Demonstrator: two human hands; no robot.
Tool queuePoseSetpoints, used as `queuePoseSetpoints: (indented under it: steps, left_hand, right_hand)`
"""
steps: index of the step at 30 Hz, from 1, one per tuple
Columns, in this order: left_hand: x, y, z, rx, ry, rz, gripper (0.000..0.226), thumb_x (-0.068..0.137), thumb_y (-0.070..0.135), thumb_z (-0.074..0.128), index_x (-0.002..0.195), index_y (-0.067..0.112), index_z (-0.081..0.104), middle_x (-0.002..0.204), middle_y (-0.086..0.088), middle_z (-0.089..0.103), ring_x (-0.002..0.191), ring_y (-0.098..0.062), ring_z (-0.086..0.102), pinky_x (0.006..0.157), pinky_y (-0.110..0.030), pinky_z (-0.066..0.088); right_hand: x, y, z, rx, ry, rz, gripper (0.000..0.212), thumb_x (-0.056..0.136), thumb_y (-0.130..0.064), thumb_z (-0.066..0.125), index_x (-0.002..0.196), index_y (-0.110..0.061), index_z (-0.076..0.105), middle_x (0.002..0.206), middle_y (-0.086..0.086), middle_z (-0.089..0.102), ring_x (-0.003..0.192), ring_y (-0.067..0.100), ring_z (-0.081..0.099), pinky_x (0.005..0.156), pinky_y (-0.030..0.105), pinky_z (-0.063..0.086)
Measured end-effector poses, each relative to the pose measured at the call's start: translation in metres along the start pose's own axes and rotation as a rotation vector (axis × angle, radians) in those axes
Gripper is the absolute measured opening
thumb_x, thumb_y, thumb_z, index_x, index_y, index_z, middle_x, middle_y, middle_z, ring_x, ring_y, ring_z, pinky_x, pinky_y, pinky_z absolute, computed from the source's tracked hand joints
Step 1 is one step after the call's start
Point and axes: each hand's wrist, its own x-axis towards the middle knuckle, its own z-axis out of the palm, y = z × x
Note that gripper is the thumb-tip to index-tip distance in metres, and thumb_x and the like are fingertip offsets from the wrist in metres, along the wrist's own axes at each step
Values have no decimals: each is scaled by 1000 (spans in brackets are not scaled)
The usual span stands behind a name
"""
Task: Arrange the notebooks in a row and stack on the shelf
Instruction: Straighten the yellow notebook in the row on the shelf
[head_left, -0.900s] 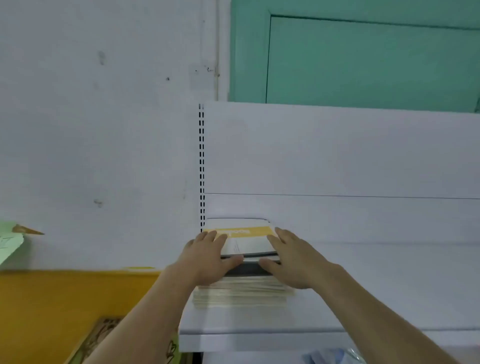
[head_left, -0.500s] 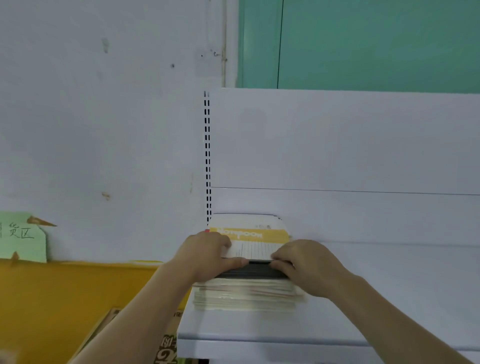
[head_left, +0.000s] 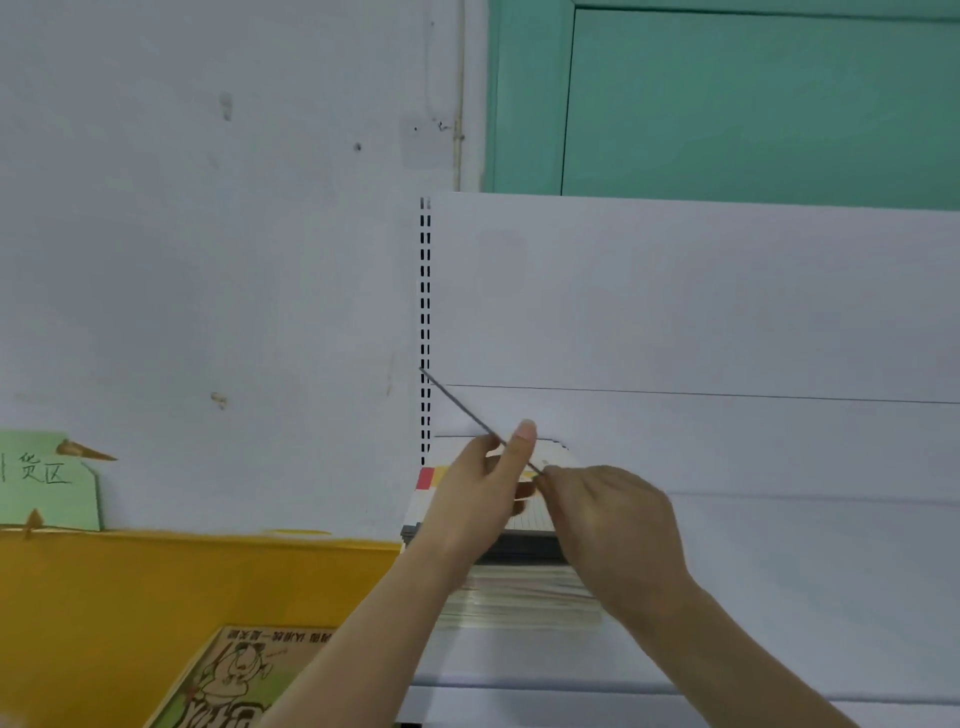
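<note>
While both my hands work at the top of the stack, one notebook is lifted clear of it and shows to me edge-on, a thin dark line running from upper left, near the slotted upright, down to lower right. Item: left hand, fingers curled round the notebook's middle, one fingertip standing up past its edge. Item: right hand, fingers pinching the lower right end, I think at a corner, though the contact is small and partly hidden. Long axis: diagonal, tilted well off the flat, high end pointing away to the left. Item: stack, lying flat on the white shelf at its left end, close against the back panel; pale page edges below, a dark band above, a lined cover with a yellow and red strip on top. Relation that matters: the notebook hangs directly above the stack, between my two hands, left hand nearer its centre. Judgement: laying it down calls for levelling the high left end first, then squaring the edges to the stack beneath.
</note>
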Motion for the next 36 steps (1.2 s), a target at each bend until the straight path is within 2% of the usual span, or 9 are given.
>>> queuePoseSetpoints:
  steps: [3, 7, 12, 14, 16, 20, 25, 29, 36]
  left_hand:
    - [-2, -2, 9, 23, 193, 35, 17, 101, 32, 48, 102, 18, 58, 91, -2, 68, 80, -18, 65, 82, -49, 57]
    - [-1, -5, -11, 101, 371, 122, 7, 103, 24, 45, 107, 23, 49, 94, 2, 64, 78, -10, 60, 51, -22, 48]
    - [-1, -17, -38, 90, 337, 159, 15, 103, 27, 46, 111, 33, 58, 102, 14, 70, 94, -8, 66, 86, -37, 56]
    - [-1, -19, -46, 68, 358, 143, 18, 104, 29, 45, 116, 35, 56, 105, 16, 69, 97, -10, 66, 86, -40, 57]
    - [-2, -21, -53, 69, 361, 129, 20, 104, 29, 44, 118, 34, 56, 105, 17, 68, 98, -9, 65, 84, -37, 56]
    - [-2, -23, -64, 95, 392, 131, 20, 106, 28, 39, 119, 33, 52, 104, 19, 64, 99, -8, 61, 82, -34, 52]
    - [-3, -17, -77, 43, 432, 145, 26, 107, 29, 35, 129, 35, 46, 109, 21, 61, 103, -7, 58, 86, -36, 50]
    - [-4, -14, -74, 50, 413, 160, 28, 107, 29, 34, 132, 36, 45, 111, 18, 61, 101, -5, 58, 83, -34, 51]
    - [-10, -13, -20, -116, 245, 176, 21, 105, 42, 36, 117, 44, 53, 108, 10, 70, 99, -12, 68, 88, -44, 57]
  right_hand:
    - [-11, -13, 4, 168, -99, -18, 24, 97, -23, 49, 100, -12, 70, 95, 2, 72, 87, 19, 66, 78, 32, 52]
    - [-28, 2, 6, 223, -196, 172, 46, 102, -31, 31, 130, -7, 57, 133, 7, 58, 123, 21, 54, 105, 38, 42]
    - [-30, 22, 8, 286, -612, 299, 60, 102, -45, 22, 153, -16, 12, 159, -6, 6, 147, 9, 4, 117, 22, 1]
    - [-33, 23, 12, 286, -757, 251, 62, 101, -49, 19, 154, -18, 8, 158, -12, 5, 146, 7, 1, 118, 24, 2]
    - [-34, 25, 16, 219, -784, 150, 54, 102, -45, 19, 149, -19, 28, 154, -12, 26, 141, 10, 23, 115, 24, 14]
    - [-26, 33, 14, 151, -679, 39, 30, 102, -35, 30, 109, -27, 59, 108, -9, 64, 97, 17, 56, 83, 28, 42]
    - [-8, 49, -3, -117, -628, 133, 14, 95, -24, 45, 103, -24, 56, 75, -5, 62, 62, 20, 53, 56, 31, 42]
    - [9, 43, -24, 5, -196, 406, 22, 95, -22, 50, 76, -14, 54, 42, -12, 34, 34, 11, 32, 39, 22, 21]
    - [13, -51, -11, 46, -62, 255, 5, 86, -16, 61, 81, -16, 60, 66, 1, 62, 61, 24, 59, 55, 33, 45]
